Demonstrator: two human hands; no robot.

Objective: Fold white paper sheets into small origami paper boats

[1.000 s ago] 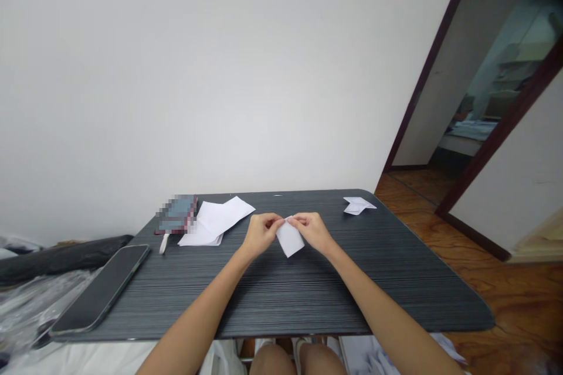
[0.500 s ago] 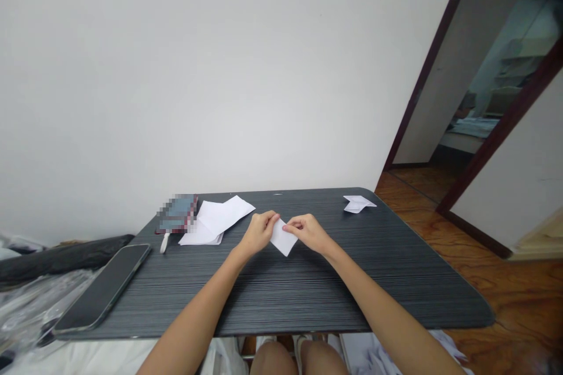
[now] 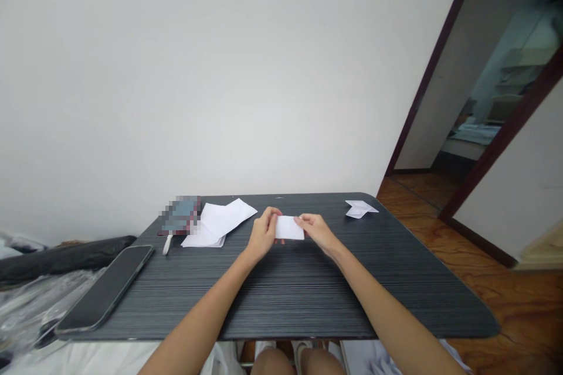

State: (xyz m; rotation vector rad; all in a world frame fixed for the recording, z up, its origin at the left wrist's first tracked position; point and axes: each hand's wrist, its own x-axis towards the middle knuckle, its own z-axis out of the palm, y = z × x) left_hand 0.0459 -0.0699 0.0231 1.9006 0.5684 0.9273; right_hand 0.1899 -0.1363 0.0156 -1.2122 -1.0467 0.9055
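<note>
A small folded piece of white paper [image 3: 290, 227] is held level just above the dark striped table [image 3: 285, 299], near its middle. My left hand [image 3: 264, 231] pinches its left end with fingers closed round the edge. My right hand [image 3: 315, 228] pinches its right end the same way. Both forearms reach in from the near edge.
Loose white sheets [image 3: 220, 221] lie to the left of the hands, beside a blurred dark booklet [image 3: 180, 215] and a white pen [image 3: 166, 243]. A black phone [image 3: 108, 287] rests at the table's left corner. A folded paper shape [image 3: 359, 208] sits far right. An open doorway [image 3: 484, 111] is at right.
The paper, first hanging as a tilted diamond from its top corner, has been turned flat and horizontal; both hands now hold its ends, slightly farther from me.
</note>
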